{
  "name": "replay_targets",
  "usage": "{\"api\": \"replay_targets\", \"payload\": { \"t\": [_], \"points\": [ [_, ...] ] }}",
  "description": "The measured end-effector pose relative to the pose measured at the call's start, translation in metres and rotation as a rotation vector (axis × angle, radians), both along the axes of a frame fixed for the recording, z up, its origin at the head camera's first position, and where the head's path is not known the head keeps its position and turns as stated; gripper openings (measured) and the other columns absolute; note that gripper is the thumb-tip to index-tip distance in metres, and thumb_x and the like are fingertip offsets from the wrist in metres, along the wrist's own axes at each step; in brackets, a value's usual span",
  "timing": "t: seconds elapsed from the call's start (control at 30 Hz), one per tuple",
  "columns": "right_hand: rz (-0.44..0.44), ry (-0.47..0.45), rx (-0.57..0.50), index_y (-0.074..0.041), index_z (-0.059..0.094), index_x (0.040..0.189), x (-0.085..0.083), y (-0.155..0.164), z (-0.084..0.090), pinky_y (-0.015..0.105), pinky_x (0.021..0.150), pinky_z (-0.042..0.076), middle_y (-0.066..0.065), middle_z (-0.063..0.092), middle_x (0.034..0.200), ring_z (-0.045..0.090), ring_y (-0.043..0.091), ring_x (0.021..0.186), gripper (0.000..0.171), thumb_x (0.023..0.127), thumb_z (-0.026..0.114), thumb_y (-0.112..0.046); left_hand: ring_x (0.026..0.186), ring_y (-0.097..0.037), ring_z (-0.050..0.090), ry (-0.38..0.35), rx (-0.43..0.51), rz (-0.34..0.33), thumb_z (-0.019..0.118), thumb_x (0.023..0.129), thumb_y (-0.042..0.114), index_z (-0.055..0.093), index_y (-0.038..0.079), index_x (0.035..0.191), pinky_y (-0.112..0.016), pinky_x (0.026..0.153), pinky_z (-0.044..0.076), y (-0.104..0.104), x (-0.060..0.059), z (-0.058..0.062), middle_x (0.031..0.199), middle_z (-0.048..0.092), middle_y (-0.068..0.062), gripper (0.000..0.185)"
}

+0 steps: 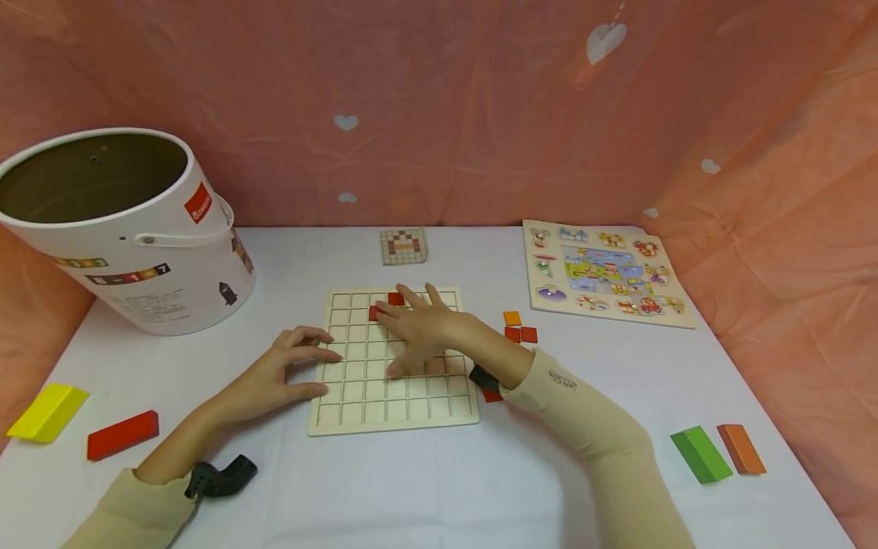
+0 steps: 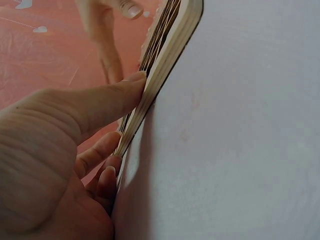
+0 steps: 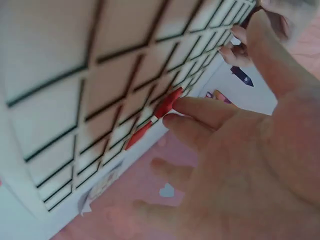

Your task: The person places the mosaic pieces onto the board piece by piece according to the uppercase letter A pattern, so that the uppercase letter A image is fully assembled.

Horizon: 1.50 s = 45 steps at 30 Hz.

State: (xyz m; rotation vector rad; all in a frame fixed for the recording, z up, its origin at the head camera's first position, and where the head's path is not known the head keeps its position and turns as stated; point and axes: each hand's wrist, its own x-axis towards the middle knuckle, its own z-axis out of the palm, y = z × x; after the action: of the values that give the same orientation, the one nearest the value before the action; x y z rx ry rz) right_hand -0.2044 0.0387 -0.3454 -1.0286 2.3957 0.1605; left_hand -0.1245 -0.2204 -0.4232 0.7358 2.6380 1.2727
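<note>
The left hand [image 1: 288, 366] braces the grid board [image 1: 392, 404] with straight fingers on its near-left edge. The right hand [image 1: 418, 324], fingers flat and open, presses a red tile [image 1: 374, 313] under its fingertips; ease it squarely into its cell.

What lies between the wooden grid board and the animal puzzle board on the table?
In the head view, three small square tiles, one orange and two red, lie between the grid board and the animal puzzle board.

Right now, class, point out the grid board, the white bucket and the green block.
grid board [image 1: 357, 393]: head view, bare lower cells.
white bucket [image 1: 147, 267]: head view, outer wall.
green block [image 1: 700, 454]: head view, top face.
</note>
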Motion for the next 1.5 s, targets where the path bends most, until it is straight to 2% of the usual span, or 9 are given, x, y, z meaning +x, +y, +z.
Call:
{"api": "replay_targets", "payload": {
  "t": [0.3,0.43,0.6,0.77,0.9,0.97,1.07,1.23,1.5],
  "points": [
    [0.002,-0.048,-0.088,-0.019,0.020,0.160,-0.001,0.008,-0.009,0.061,0.117,-0.005,-0.006,0.005,0.166,-0.012,0.029,0.151,0.095,0.088,0.062,-0.064,0.130,-0.037,0.033,-0.008,0.002,0.002,0.080,0.085,0.018,0.071,0.014,0.117,-0.065,0.104,0.027,0.000,0.000,0.001,0.136,0.047,-0.011,0.034],
    [-0.029,-0.100,-0.216,-0.019,0.022,0.160,0.002,0.025,-0.015,0.060,0.117,-0.003,-0.004,0.007,0.166,-0.010,0.029,0.152,0.088,0.092,0.064,-0.056,0.131,-0.039,0.034,-0.008,0.008,-0.005,0.080,0.085,0.018,0.071,0.013,0.118,-0.066,0.104,0.027,0.001,0.000,-0.001,0.137,0.047,-0.012,0.034],
    [-0.037,-0.135,-0.388,-0.014,0.027,0.158,0.019,0.064,-0.021,0.059,0.118,0.003,0.006,0.009,0.166,-0.003,0.033,0.152,0.079,0.095,0.065,-0.045,0.132,-0.038,0.034,-0.024,0.005,-0.002,0.080,0.085,0.021,0.071,0.014,0.118,-0.065,0.105,0.027,0.003,0.001,-0.003,0.138,0.046,-0.011,0.035],
    [-0.169,-0.197,-0.651,-0.005,0.043,0.150,0.024,0.120,-0.019,0.056,0.118,0.019,0.016,0.027,0.161,0.018,0.036,0.149,0.066,0.094,0.071,-0.026,0.134,-0.038,0.034,-0.022,0.003,0.001,0.081,0.085,0.021,0.071,0.014,0.118,-0.065,0.107,0.027,0.004,0.001,-0.002,0.138,0.046,-0.011,0.036],
    [-0.328,-0.191,-0.811,0.002,0.056,0.135,0.017,0.168,-0.021,0.056,0.105,0.040,0.018,0.053,0.141,0.048,0.037,0.129,0.047,0.091,0.070,-0.004,0.134,-0.039,0.034,-0.018,0.004,0.002,0.081,0.084,0.020,0.072,0.014,0.118,-0.064,0.107,0.027,0.005,0.000,-0.002,0.138,0.047,-0.011,0.035],
    [-0.375,-0.147,-0.825,0.005,0.062,0.123,0.012,0.188,-0.023,0.053,0.096,0.048,0.018,0.063,0.124,0.057,0.036,0.113,0.036,0.088,0.068,0.006,0.134,-0.040,0.035,-0.020,0.007,0.003,0.081,0.084,0.020,0.072,0.013,0.118,-0.065,0.108,0.027,0.005,0.000,-0.002,0.138,0.047,-0.011,0.035],
    [-0.413,-0.104,-0.810,0.007,0.065,0.110,0.007,0.208,-0.026,0.044,0.086,0.052,0.017,0.067,0.107,0.060,0.033,0.097,0.027,0.084,0.065,0.013,0.134,-0.039,0.035,-0.023,0.008,0.007,0.081,0.084,0.020,0.071,0.013,0.118,-0.064,0.108,0.027,0.005,0.001,-0.001,0.138,0.046,-0.011,0.036],
    [-0.400,-0.116,-0.794,0.004,0.066,0.106,0.003,0.215,-0.031,0.031,0.077,0.048,0.012,0.065,0.102,0.055,0.028,0.092,0.025,0.082,0.071,0.011,0.134,-0.037,0.035,-0.012,-0.001,0.015,0.082,0.083,0.021,0.072,0.014,0.118,-0.062,0.109,0.028,0.004,0.002,-0.002,0.137,0.047,-0.009,0.037],
    [-0.400,-0.101,-0.755,0.004,0.064,0.102,0.000,0.208,-0.038,0.026,0.073,0.049,0.008,0.065,0.095,0.055,0.024,0.085,0.024,0.082,0.066,0.017,0.135,-0.037,0.035,-0.005,-0.011,0.024,0.082,0.083,0.022,0.071,0.014,0.118,-0.064,0.108,0.028,0.002,0.001,-0.002,0.138,0.046,-0.009,0.038]
  ]
}}
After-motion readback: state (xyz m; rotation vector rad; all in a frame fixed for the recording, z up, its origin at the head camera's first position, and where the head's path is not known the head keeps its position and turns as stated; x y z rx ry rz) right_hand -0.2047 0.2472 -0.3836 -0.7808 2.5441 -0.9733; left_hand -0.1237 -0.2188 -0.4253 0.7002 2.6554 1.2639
